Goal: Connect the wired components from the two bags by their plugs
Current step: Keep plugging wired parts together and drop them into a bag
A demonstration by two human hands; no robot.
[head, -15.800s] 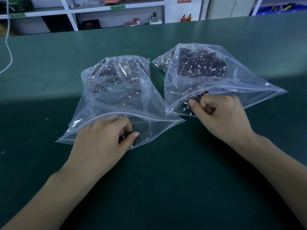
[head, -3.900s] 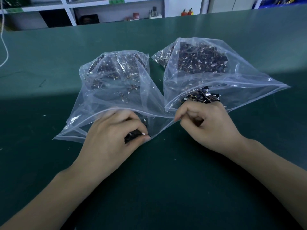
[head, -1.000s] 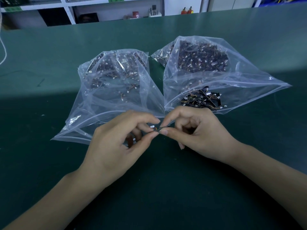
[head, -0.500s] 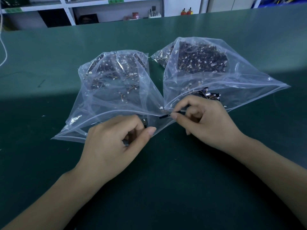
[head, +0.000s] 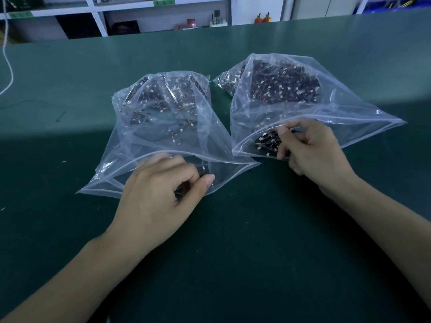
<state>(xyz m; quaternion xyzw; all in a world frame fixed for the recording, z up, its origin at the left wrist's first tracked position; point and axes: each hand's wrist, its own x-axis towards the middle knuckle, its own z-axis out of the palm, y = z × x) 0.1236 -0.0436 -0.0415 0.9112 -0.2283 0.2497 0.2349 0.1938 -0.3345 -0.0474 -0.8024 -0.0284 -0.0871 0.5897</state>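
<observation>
Two clear plastic bags lie side by side on the green table, each full of small dark wired components with white plugs. My left hand (head: 161, 190) sits at the mouth of the left bag (head: 163, 127), its fingers curled round a few dark wired components (head: 184, 191). My right hand (head: 312, 152) reaches into the mouth of the right bag (head: 338, 113). Its thumb and forefinger curl round pieces of a small pile of wired components (head: 268, 142) there. What exactly they pinch is hidden.
The green table (head: 233, 241) stretches wide in front of and behind the bags. A white cord (head: 8, 66) hangs at the far left. White shelving (head: 163, 10) with small items stands beyond the table's far edge.
One second ago both hands met at the middle, pinching pieces together. They have since parted: my right hand carried a dark piece into the right bag's mouth, my left went back to the left bag.
</observation>
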